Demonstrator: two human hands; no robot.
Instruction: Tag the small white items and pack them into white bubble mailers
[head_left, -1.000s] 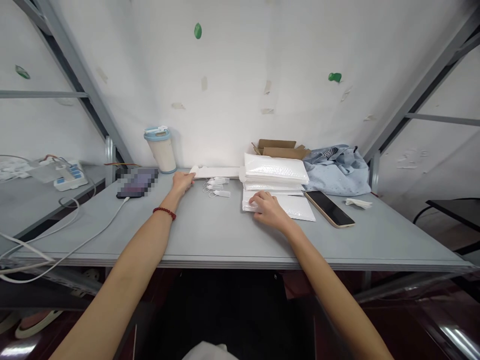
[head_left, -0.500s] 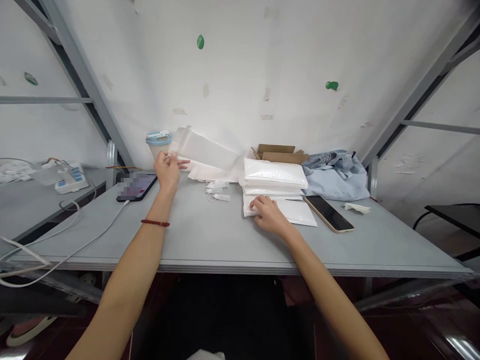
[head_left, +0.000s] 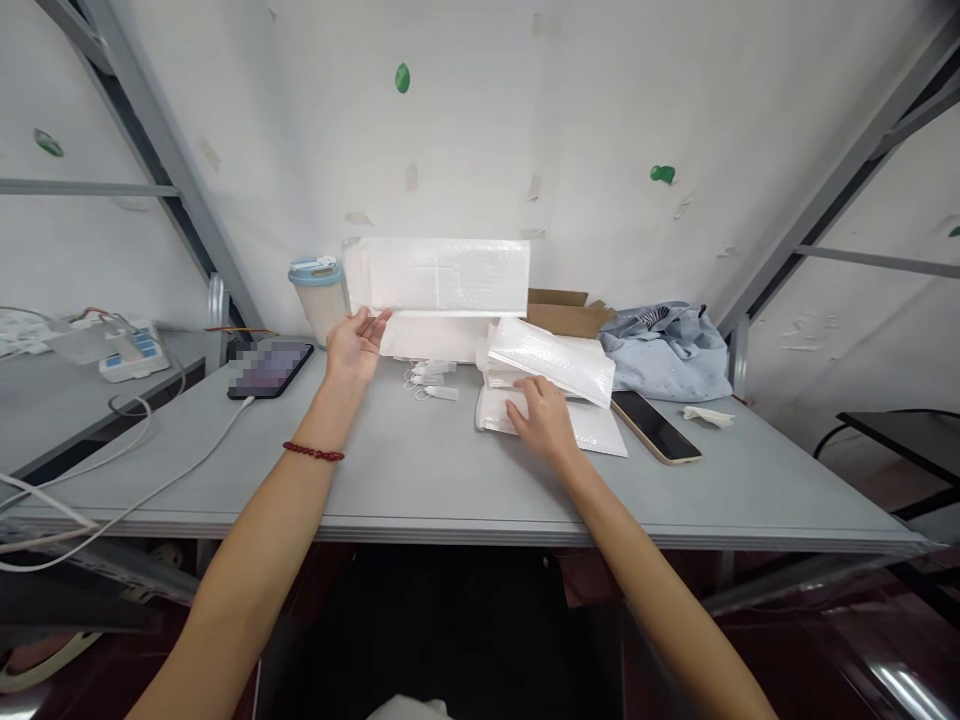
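My left hand (head_left: pixel 356 343) grips the lower left corner of a white bubble mailer (head_left: pixel 450 275), held up lengthwise above the back of the desk. My right hand (head_left: pixel 545 415) is at the front of a stack of white bubble mailers. Its thumb and fingers are apart, fingertips at the edge of the slanted top mailer (head_left: pixel 559 358). Beneath the hand, another mailer (head_left: pixel 600 428) lies flat on the desk. Small white tags with string loops (head_left: pixel 439 392) lie between my hands. Behind them rests a flat white mailer (head_left: pixel 431 340), partly covered by the raised one.
A lidded cup (head_left: pixel 321 305) and a charging phone (head_left: pixel 270 370) stand at left. Another phone (head_left: pixel 656 427), a crumpled tissue (head_left: pixel 707 416), blue cloth (head_left: pixel 667 350) and an open cardboard box (head_left: pixel 566 315) are at right. Metal posts flank the desk (head_left: pixel 420 480).
My left hand has moved slightly right and swung the bubble mailer up level. The stack's top mailer has turned, its right end dropping toward me. My right hand has shifted slightly up and right.
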